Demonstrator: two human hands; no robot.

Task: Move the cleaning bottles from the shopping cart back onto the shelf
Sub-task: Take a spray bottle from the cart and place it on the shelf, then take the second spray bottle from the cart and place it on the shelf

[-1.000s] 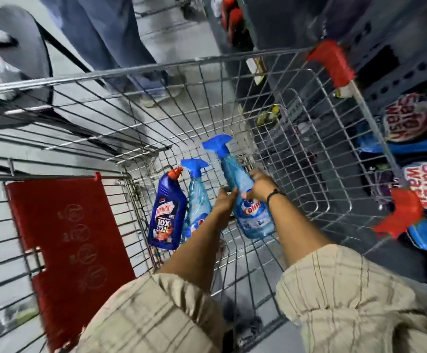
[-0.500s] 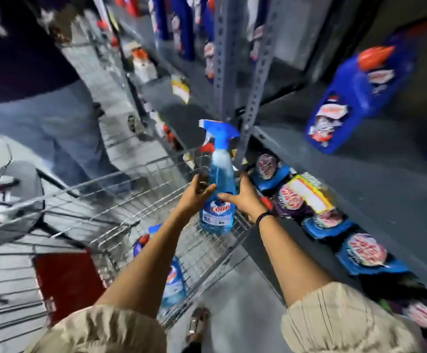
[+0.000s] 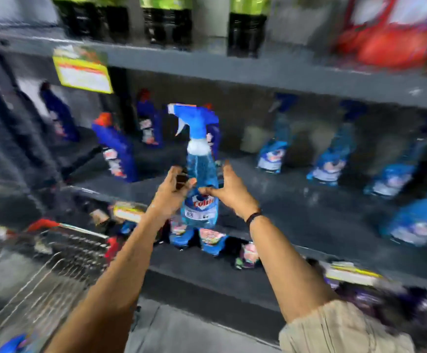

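Note:
A light-blue Colin spray bottle (image 3: 201,179) with a blue trigger head is held upright in front of the middle grey shelf (image 3: 296,200). My left hand (image 3: 173,192) grips its left side and my right hand (image 3: 229,191) its right side, fingers around the waist of the bottle. The wire shopping cart (image 3: 62,266) sits at the lower left, blurred, and the blue cap of another bottle (image 3: 13,346) shows at its bottom edge.
Dark-blue toilet-cleaner bottles (image 3: 116,149) stand on the shelf's left part, light-blue spray bottles (image 3: 331,159) on its right. Black bottles with green labels (image 3: 166,24) line the shelf above. Blue pouches (image 3: 211,239) fill the shelf below. A yellow price tag (image 3: 82,72) hangs at upper left.
Both hands have lifted the spray bottle out of the cart and up to the middle shelf. My view has swung from the cart to the shelf.

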